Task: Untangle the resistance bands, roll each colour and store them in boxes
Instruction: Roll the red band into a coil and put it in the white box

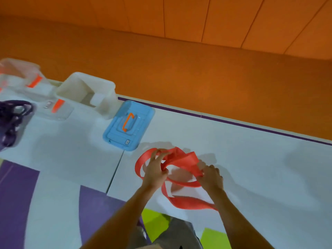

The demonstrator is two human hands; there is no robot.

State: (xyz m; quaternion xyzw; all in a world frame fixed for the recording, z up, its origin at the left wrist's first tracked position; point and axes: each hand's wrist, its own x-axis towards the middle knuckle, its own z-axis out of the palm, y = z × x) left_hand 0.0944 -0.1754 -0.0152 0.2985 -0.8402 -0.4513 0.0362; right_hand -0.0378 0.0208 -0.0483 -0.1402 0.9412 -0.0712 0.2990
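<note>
two bare forearms come up from six o'clock, over a grey trouser leg (177, 234) at the bottom edge. they meet on the red band (188, 159), which lies on the white table (260, 162) just below the middle of the view. the left hand (155, 170) is at the band's nine o'clock side, fingers curled over a loop and thumb closed against it, gripping the band. the right hand (211, 177) is at its three o'clock side, fingers bent and pinching a bunched fold. between the hands the band lifts off the table in a crumpled arch. one loop curves out past the left hand toward nine o'clock, and a loose tail trails toward five o'clock under the right forearm.

at eleven o'clock from the band a blue lid (142, 117) with an orange handle (128, 122) lies flat, near the band but apart from it. just beside the lid's ten o'clock corner stands an open white box (107, 103). further toward ten o'clock are a clear lid (62, 112) with an orange latch and a blurred clear box (19, 69). at nine o'clock, at the frame edge, dark purple bands (12, 119) lie tangled; whether a container holds them i cannot tell. purple tape (233, 122) lines the far table edge toward three o'clock, with an orange floor (179, 69) beyond.
</note>
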